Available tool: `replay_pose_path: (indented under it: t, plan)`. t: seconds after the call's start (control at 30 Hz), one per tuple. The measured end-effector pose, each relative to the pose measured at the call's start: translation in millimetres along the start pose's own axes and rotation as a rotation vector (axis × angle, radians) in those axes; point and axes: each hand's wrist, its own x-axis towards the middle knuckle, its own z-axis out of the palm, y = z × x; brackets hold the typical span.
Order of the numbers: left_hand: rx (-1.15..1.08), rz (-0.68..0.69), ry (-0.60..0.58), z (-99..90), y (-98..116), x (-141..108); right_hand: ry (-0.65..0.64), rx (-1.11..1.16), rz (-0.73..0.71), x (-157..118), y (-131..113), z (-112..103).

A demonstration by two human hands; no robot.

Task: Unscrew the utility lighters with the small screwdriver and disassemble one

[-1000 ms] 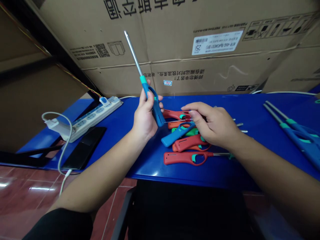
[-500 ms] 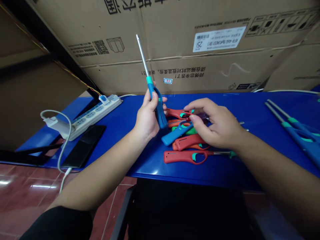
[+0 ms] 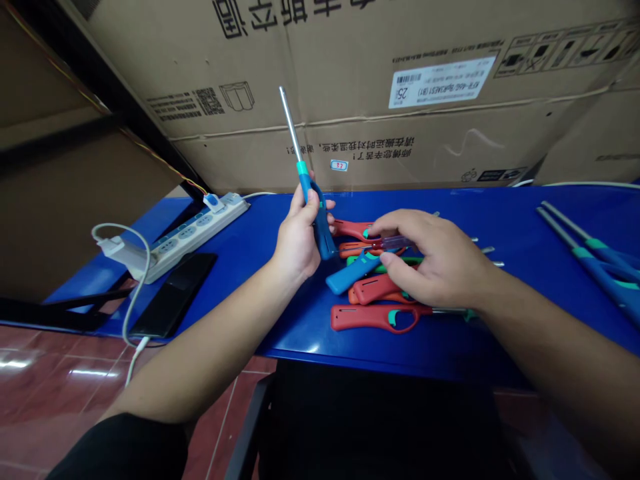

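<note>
My left hand (image 3: pixel 301 233) is wrapped round a dark blue lighter (image 3: pixel 323 233), whose metal tube points up and slightly left. In my right hand (image 3: pixel 437 257) is a small screwdriver (image 3: pixel 393 243) with a clear reddish handle, its thin shaft reaching left to the lower end of that lighter. Beneath and beside my right hand lie several lighters: a lighter blue one (image 3: pixel 347 275), a red one (image 3: pixel 370 318) nearest the front edge, and other red, orange and green ones partly hidden by the hand.
More blue lighters (image 3: pixel 603 273) lie at the right of the blue table (image 3: pixel 300 333). On the left are a white power strip (image 3: pixel 197 233) with a cable and a black phone (image 3: pixel 175 293). A large cardboard box (image 3: pixel 350 147) stands behind.
The view has shifted slightly, so things appear a little lower and further right. More of the screwdriver handle shows between my right fingers. Both hands keep their holds.
</note>
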Motion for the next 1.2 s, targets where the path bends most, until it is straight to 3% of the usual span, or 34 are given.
replay_pose_path:
  t: [0.13,0.3,0.47,0.67,0.8,0.87,0.93,1.03,1.1,1.2]
  plan:
    - [0.002,-0.003,-0.008,-0.5,0,0,0.017,-0.009,0.11,1,1,1]
    - [0.031,-0.001,-0.005,-2.5,-2,1,-0.001,-0.057,-0.049,1,2,0]
    - [0.012,-0.021,-0.012,-0.9,-3,-1,-0.007,-0.126,0.108,1,0,0]
    - [0.017,-0.027,0.007,-1.0,-3,-1,0.001,-0.09,-0.008,2,2,0]
    - [0.005,-0.037,0.016,-2.5,-4,1,-0.068,-0.24,0.147,3,3,-2]
    - [0.008,-0.03,0.017,-2.1,-4,0,-0.093,-0.195,0.096,4,5,-3]
    - [0.013,-0.026,0.022,-1.1,-3,0,-0.104,-0.152,-0.044,4,8,-4]
    - [-0.009,-0.037,0.027,1.6,-1,-2,-0.132,-0.245,-0.148,3,10,-6]
    - [-0.053,-0.052,0.031,3.8,1,-3,-0.114,-0.335,-0.097,3,8,-6]
    - [-0.097,-0.062,0.051,6.3,5,-5,0.023,-0.317,0.14,5,2,-6]
